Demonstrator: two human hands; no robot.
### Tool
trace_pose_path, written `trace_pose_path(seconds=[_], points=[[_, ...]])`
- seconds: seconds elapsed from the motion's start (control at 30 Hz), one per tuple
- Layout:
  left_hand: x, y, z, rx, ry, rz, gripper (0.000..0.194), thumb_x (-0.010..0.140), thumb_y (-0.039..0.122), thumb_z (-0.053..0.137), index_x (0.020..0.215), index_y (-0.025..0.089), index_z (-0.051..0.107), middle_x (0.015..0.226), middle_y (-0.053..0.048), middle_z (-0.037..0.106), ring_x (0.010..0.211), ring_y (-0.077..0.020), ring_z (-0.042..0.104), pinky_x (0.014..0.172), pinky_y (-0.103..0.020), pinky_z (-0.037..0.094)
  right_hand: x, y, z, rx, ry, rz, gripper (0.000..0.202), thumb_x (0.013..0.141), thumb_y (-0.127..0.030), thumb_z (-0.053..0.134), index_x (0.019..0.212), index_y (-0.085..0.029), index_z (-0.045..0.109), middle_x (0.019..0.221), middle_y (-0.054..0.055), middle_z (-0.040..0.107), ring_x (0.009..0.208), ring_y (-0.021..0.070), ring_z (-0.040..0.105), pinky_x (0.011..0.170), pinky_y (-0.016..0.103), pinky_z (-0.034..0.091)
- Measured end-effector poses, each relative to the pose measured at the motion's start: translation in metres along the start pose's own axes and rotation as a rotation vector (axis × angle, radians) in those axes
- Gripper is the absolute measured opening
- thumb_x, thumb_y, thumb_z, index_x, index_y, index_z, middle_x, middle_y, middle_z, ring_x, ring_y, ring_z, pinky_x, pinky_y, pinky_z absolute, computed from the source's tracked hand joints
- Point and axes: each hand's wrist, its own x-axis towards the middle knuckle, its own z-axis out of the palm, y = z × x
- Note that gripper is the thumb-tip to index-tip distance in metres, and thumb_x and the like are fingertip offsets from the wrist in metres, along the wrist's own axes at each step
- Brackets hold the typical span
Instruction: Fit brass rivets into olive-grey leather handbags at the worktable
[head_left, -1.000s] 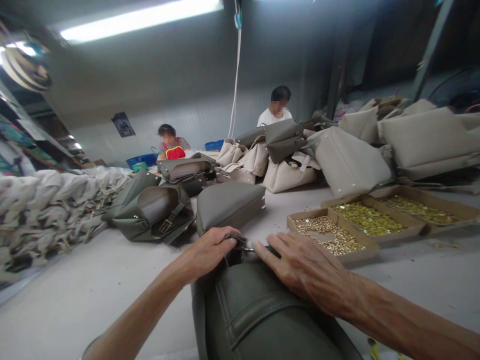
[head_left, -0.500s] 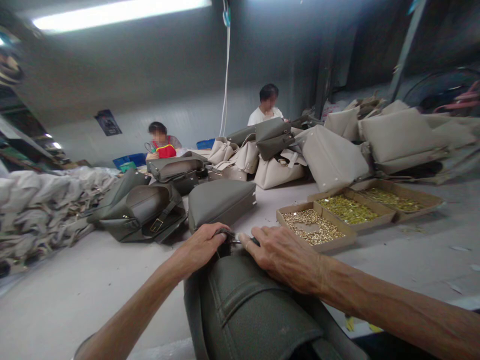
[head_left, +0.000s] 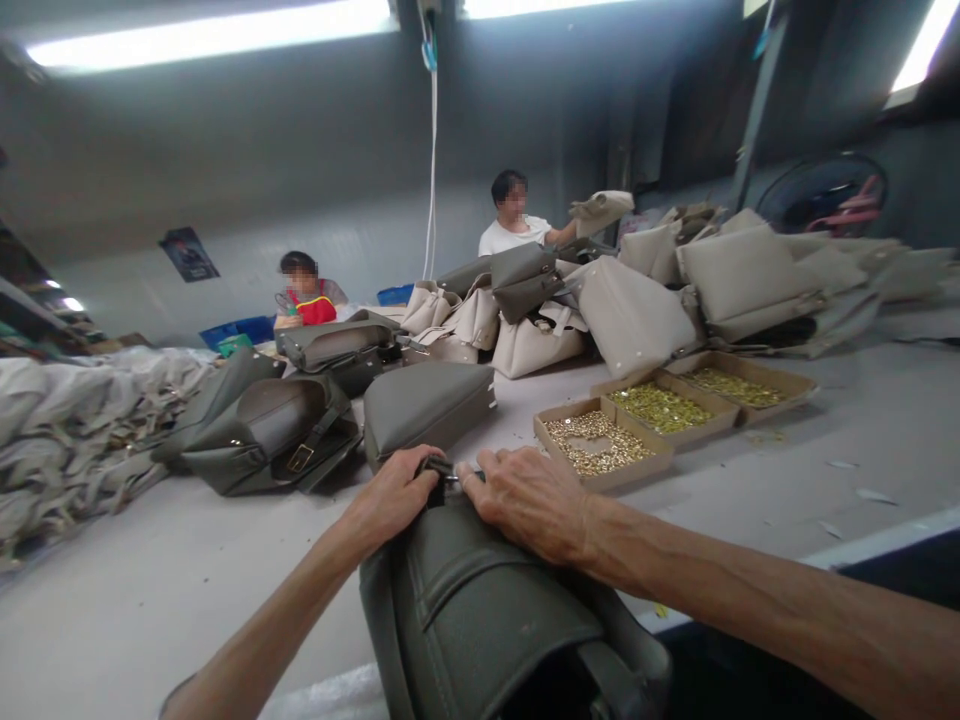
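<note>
A dark green-grey bag (head_left: 495, 600) lies in front of me, its open end toward me. At its far end my left hand (head_left: 401, 492) is closed, with thumb and fingers pinching a dark strap end (head_left: 435, 465). Just right of it, my right hand (head_left: 525, 500) is wrapped round a tool with a thin metal shaft (head_left: 451, 478). The shaft's tip meets the strap end between the two hands. Most of the tool's handle is hidden inside my right hand.
Open boxes of small gold metal parts (head_left: 667, 462) and yellowish pieces (head_left: 675, 432) stand right of centre. Dark bags (head_left: 427, 405) lie beyond my hands, beige bags (head_left: 630, 315) behind. Wrapped pieces (head_left: 67, 430) are heaped left. Two people (head_left: 514, 225) sit across the table (head_left: 150, 600).
The view has shifted a little to the right. Across the table, the person in white now stretches an arm out with a beige piece. My hands keep their grip at the bag's far end.
</note>
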Motion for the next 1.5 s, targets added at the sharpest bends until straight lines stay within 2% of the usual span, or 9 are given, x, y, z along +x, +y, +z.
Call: trace_pose_path(seconds=[0.33,0.47,0.6,0.7,0.83,1.03,1.23,1.4,1.5], points=[[-0.023,-0.008,-0.045,0.005,-0.011,0.200,0.035,0.084,0.022,0.046,0.118,0.023,0.052,0.109,0.000,0.062,0.103,-0.0191,0.055,0.091,-0.027,0.037,-0.035,0.023,-0.029,0.439,0.055,0.201,0.024,0.091,-0.024,0.046,0.112,-0.020,0.059,0.093,0.007,0.067,0.080,0.0214,0.063,0.069,0.032,0.044],[-0.014,0.002,-0.070,-0.002,-0.038,0.241,0.024,0.086,0.029,0.052,0.108,0.022,0.060,0.104,0.000,0.065,0.100,-0.0187,0.057,0.090,-0.026,0.038,-0.045,0.044,-0.007,0.651,0.037,0.497,0.031,0.091,-0.025,0.044,0.117,-0.013,0.057,0.108,0.013,0.065,0.103,0.0249,0.059,0.090,0.038,0.041],[0.002,0.020,-0.080,-0.031,-0.109,0.358,0.024,0.086,0.036,0.056,0.104,0.022,0.063,0.118,-0.002,0.060,0.110,-0.0199,0.053,0.095,-0.028,0.038,-0.042,0.039,0.038,0.687,-0.065,0.568,0.040,0.087,-0.020,0.046,0.125,-0.008,0.051,0.104,0.015,0.066,0.101,0.0259,0.060,0.089,0.040,0.045],[0.007,0.023,-0.070,0.048,-0.110,0.398,0.016,0.085,0.029,0.056,0.095,0.021,0.064,0.113,-0.003,0.058,0.103,-0.0185,0.054,0.090,-0.028,0.040,-0.035,0.025,0.069,0.642,-0.069,0.540,0.047,0.082,-0.012,0.048,0.128,-0.006,0.049,0.109,0.017,0.063,0.103,0.0271,0.058,0.092,0.042,0.044],[0.002,0.010,-0.044,0.227,0.005,0.295,0.013,0.086,0.020,0.047,0.089,0.020,0.059,0.093,-0.001,0.056,0.086,-0.0161,0.054,0.080,-0.029,0.039,-0.027,0.018,0.083,0.713,0.165,0.514,0.035,0.084,-0.010,0.042,0.115,-0.009,0.059,0.107,0.015,0.063,0.104,0.0249,0.056,0.094,0.043,0.043],[-0.003,-0.003,-0.045,0.252,0.128,0.061,0.010,0.079,0.028,0.054,0.084,0.019,0.052,0.073,0.003,0.051,0.067,-0.0149,0.048,0.065,-0.028,0.036,-0.024,0.003,0.035,1.063,0.533,0.453,0.031,0.092,-0.035,0.045,0.111,-0.016,0.062,0.115,0.009,0.063,0.112,0.0205,0.053,0.099,0.040,0.041],[-0.050,0.046,-0.063,0.047,0.249,0.005,0.024,0.084,0.046,0.051,0.091,0.023,0.055,0.079,0.000,0.060,0.072,-0.0171,0.057,0.063,-0.026,0.044,-0.015,-0.042,0.013,1.023,0.577,0.375,0.042,0.082,-0.024,0.059,0.122,-0.014,0.056,0.128,0.011,0.054,0.121,0.0234,0.044,0.105,0.043,0.037],[-0.099,0.064,-0.021,0.073,-0.048,0.118,0.026,0.086,0.048,0.045,0.075,0.028,0.057,0.072,0.000,0.062,0.064,-0.0170,0.056,0.057,-0.025,0.044,-0.011,-0.067,0.031,0.826,0.651,0.381,0.046,0.082,-0.015,0.053,0.128,-0.010,0.051,0.128,0.015,0.053,0.118,0.0278,0.043,0.100,0.049,0.041],[-0.105,0.049,0.002,0.118,0.093,-0.019,0.028,0.088,0.049,0.041,0.079,0.027,0.056,0.081,-0.001,0.063,0.074,-0.0187,0.057,0.068,-0.027,0.045,-0.011,-0.076,0.039,0.723,0.715,0.310,0.038,0.087,-0.011,0.042,0.124,-0.010,0.054,0.126,0.015,0.054,0.115,0.0276,0.044,0.096,0.048,0.043]])
